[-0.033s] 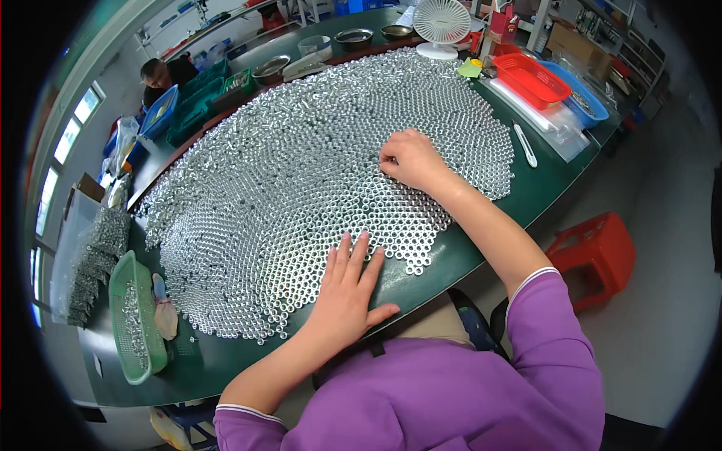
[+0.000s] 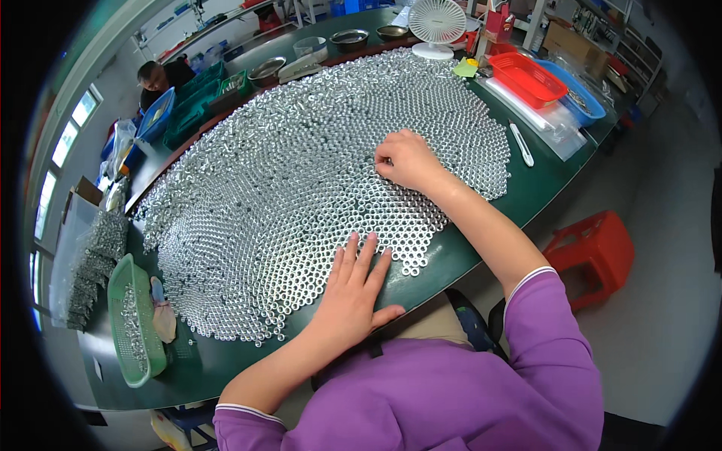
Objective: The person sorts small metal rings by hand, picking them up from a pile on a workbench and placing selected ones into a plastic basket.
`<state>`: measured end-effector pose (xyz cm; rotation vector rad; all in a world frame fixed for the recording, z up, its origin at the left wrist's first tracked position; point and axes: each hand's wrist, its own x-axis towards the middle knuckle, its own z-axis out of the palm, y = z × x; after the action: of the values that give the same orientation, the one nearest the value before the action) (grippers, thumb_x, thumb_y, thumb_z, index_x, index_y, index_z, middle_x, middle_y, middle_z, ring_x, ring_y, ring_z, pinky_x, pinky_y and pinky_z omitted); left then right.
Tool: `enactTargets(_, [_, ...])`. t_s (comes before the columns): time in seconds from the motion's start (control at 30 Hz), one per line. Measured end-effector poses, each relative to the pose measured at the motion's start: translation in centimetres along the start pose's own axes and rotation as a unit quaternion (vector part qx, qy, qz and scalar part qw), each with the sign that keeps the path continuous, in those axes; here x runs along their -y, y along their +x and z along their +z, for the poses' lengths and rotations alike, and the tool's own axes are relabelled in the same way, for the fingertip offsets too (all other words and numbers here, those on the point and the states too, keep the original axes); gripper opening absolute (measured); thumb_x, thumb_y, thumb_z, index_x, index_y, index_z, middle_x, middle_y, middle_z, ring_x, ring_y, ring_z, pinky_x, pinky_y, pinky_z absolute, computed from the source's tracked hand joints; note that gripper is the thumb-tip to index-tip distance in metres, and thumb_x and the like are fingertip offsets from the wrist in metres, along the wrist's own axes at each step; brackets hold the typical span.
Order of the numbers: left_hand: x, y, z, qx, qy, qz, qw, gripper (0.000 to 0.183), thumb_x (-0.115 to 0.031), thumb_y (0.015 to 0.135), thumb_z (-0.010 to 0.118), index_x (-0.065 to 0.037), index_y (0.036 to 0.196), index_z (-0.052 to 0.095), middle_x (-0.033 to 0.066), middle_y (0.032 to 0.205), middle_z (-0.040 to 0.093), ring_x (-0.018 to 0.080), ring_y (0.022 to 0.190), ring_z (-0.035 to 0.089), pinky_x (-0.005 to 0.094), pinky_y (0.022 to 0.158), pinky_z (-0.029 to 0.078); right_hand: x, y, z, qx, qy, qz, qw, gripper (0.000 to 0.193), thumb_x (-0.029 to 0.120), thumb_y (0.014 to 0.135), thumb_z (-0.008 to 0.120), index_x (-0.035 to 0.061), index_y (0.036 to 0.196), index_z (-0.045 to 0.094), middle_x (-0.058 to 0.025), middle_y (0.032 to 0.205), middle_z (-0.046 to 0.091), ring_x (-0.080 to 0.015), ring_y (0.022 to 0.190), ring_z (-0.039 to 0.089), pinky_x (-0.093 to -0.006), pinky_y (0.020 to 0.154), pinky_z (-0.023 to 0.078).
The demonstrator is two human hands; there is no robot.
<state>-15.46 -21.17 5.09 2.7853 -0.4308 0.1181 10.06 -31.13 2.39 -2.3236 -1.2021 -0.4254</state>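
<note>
A broad sheet of small shiny metal ring-shaped parts (image 2: 301, 180) covers much of the green table (image 2: 451, 259). Most stand packed side by side with their holes facing up; toward the far edge they lie in a looser heap. My left hand (image 2: 352, 293) lies flat at the near edge of the parts, fingers stretched out and fingertips on the nearest rings. Over the right middle of the sheet is my right hand (image 2: 406, 161), its fingers curled and thumb pressed toward them. Whatever is between those fingertips is hidden.
A green basket (image 2: 119, 331) with loose parts stands at the left. At the right lie a white utility knife (image 2: 520, 144), a red tray (image 2: 530, 79) and a blue tray (image 2: 594, 113). Behind are a white fan (image 2: 436, 22) and metal bowls (image 2: 350, 37). A person (image 2: 162, 75) sits far left.
My left hand has slid slightly to the right along the near edge of the parts. My right hand keeps its curled pose, and the whole view has shifted a little.
</note>
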Motion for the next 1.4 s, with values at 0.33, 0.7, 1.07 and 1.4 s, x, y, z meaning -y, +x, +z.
enactTargets(0.33, [-2.6, 6.6, 3.8, -0.046, 0.030, 0.023, 0.998, 0.078, -0.041, 0.079, 0.061, 0.000, 0.136, 0.028, 0.0261, 0.143, 0.019, 0.0446, 0.132, 0.015, 0.0528, 0.107, 0.014, 0.2, -2.6, -4.3, -0.039, 0.100, 0.066, 0.992, 0.055, 0.038, 0.067, 0.071, 0.0151, 0.114, 0.055, -0.0141, 0.124, 0.044, -0.0367, 0.122, 0.033, -0.0470, 0.102, 0.026])
enactTargets(0.7, [-3.2, 10.8, 5.1, -0.052, 0.038, 0.010, 0.998, 0.082, -0.049, 0.078, 0.059, -0.003, 0.138, 0.027, 0.0284, 0.143, 0.016, 0.0484, 0.132, 0.013, 0.0565, 0.106, 0.013, -4.4, -15.0, -11.2, 0.135, -0.092, 0.225, 0.961, 0.110, 0.067, 0.058, 0.067, 0.0234, 0.144, 0.015, -0.0254, 0.146, 0.008, -0.0457, 0.134, 0.005, -0.0548, 0.108, 0.005])
enactTargets(1.07, [-1.1, 15.0, 7.0, -0.074, 0.070, -0.066, 0.993, 0.068, -0.047, 0.085, 0.049, -0.010, 0.139, 0.031, 0.0235, 0.143, 0.021, 0.0462, 0.132, 0.015, 0.0583, 0.106, 0.009, -5.1, -9.9, -7.6, 0.172, -0.097, 0.157, 0.968, 0.100, 0.058, 0.061, 0.071, 0.0249, 0.142, 0.023, -0.0233, 0.147, 0.010, -0.0487, 0.132, 0.009, -0.0537, 0.108, 0.009])
enactTargets(1.4, [-0.7, 10.4, 3.0, -0.103, -0.026, -0.036, 0.994, 0.086, -0.060, 0.079, 0.051, -0.003, 0.139, 0.026, 0.0247, 0.144, 0.017, 0.0446, 0.134, 0.011, 0.0550, 0.107, 0.010, -5.5, -10.3, -7.4, 0.113, -0.083, 0.155, 0.978, 0.092, 0.046, 0.061, 0.073, 0.0202, 0.139, 0.032, -0.0181, 0.145, 0.021, -0.0419, 0.134, 0.015, -0.0539, 0.108, 0.009])
